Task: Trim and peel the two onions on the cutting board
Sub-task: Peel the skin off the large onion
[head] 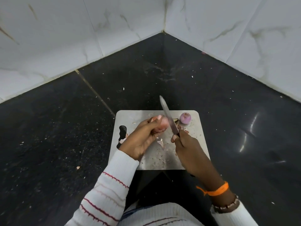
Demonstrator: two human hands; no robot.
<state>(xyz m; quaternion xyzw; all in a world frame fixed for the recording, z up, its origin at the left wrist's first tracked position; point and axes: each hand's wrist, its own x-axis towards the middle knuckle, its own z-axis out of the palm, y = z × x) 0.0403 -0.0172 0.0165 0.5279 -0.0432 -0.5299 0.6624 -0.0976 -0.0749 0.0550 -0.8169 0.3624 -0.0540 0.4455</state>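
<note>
Steel cutting board [195,144] on dark counter | left hand [143,139] curled round pinkish onion [162,124] at board's 10 o'clock, mostly hidden by fingers | right hand [189,149] gripping knife [167,116], blade beside that onion, blurred | peeled purple onion [185,117] at 1 o'clock.

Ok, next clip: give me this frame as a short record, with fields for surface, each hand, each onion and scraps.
surface: metal cutting board on a dark counter
left hand: grips the pink onion, which is lifted off the board
right hand: holds the knife, blade beside the held onion
second onion: purple, peeled, at the board's far right
scraps: skin pieces scattered on the board
</note>
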